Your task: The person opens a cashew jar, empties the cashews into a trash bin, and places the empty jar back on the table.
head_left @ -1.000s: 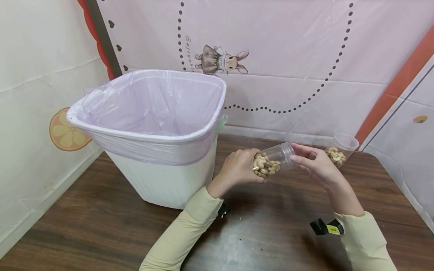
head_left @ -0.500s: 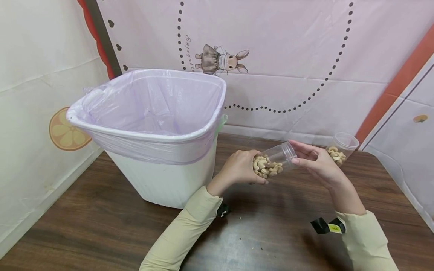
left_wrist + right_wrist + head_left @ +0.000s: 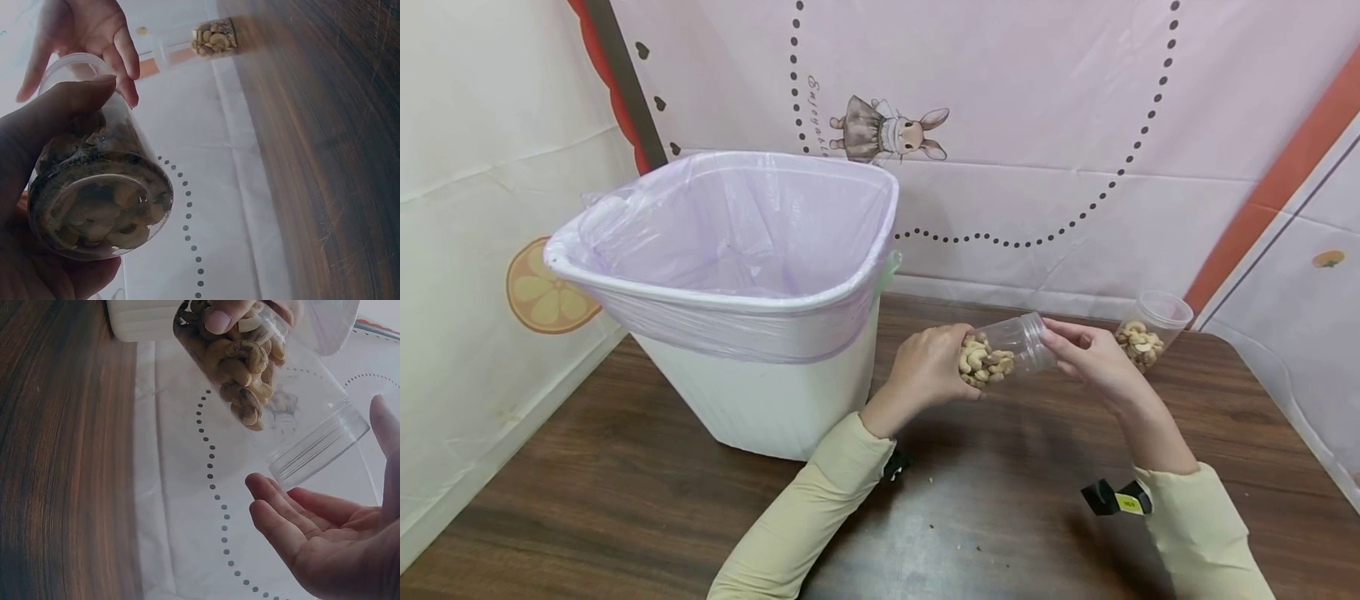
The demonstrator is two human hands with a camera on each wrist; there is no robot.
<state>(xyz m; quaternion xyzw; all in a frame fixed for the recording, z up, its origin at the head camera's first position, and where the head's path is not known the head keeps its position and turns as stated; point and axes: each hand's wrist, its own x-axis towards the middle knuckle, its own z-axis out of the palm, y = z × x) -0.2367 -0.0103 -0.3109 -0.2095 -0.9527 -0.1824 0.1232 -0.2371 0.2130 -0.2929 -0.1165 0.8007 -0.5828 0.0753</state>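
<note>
My left hand (image 3: 929, 367) grips a clear plastic jar (image 3: 1017, 340) by its base end. Cashews (image 3: 982, 358) lie in the lower part of this tilted jar, whose open threaded mouth points to the right and slightly up. At the mouth is my right hand (image 3: 1093, 360), palm turned towards it. The right wrist view shows the fingers (image 3: 284, 534) loosely bent just below the rim and the thumb apart on the other side, not closed round it. Behind the right hand, a second clear jar (image 3: 1163, 308) with cashews stands lidless on the wooden table (image 3: 1000, 517).
A white bin (image 3: 760, 400) with a pale purple liner (image 3: 730, 329) stands left of my hands. A printed pink cloth (image 3: 1037, 100) covers the wall behind the table. Small crumbs lie on the table in front of me.
The jar in my left hand has shifted slightly, and the cashews sit a little closer to its base. My right hand has moved slightly at the mouth, its thumb now nearer the rim.
</note>
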